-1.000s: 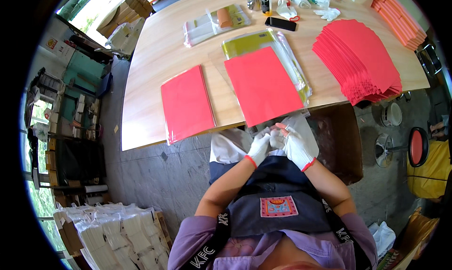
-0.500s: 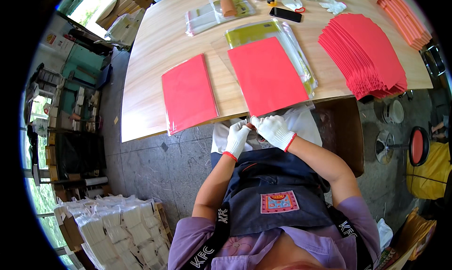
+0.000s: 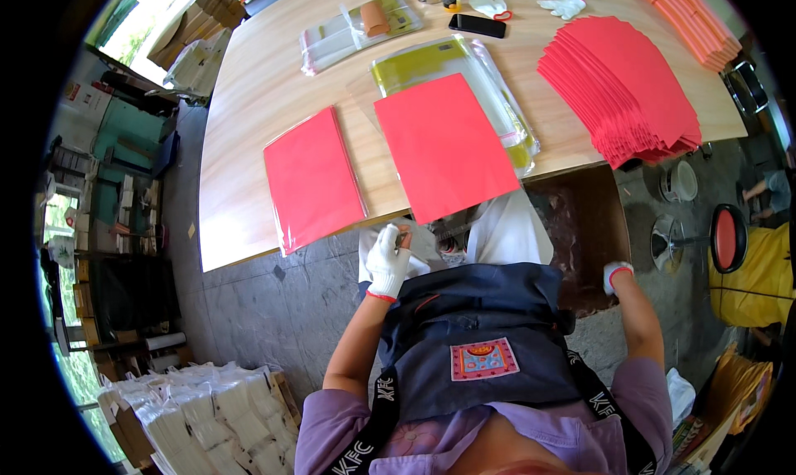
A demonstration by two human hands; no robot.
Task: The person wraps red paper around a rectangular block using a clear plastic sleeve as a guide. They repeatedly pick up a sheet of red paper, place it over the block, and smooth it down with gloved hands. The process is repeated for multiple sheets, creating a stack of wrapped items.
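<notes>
- Left hand (image 3: pixel 388 259) — white glove, raised just below the near edge of the table (image 3: pixel 249 143); fingers curled around a small dark item, too small to identify.
- Right hand (image 3: pixel 615 273) — gloved, lowered beside the apron (image 3: pixel 481 334), well right of the table edge; whether it is open or closed cannot be told.
- Red sheet (image 3: pixel 444 147) lies on the table, its near corner overhanging the edge just above the left hand.
- Bagged red sheet (image 3: pixel 313 179) lies on the table to its left.
- Red stack (image 3: pixel 630 85) sits fanned at the table's right side.
</notes>
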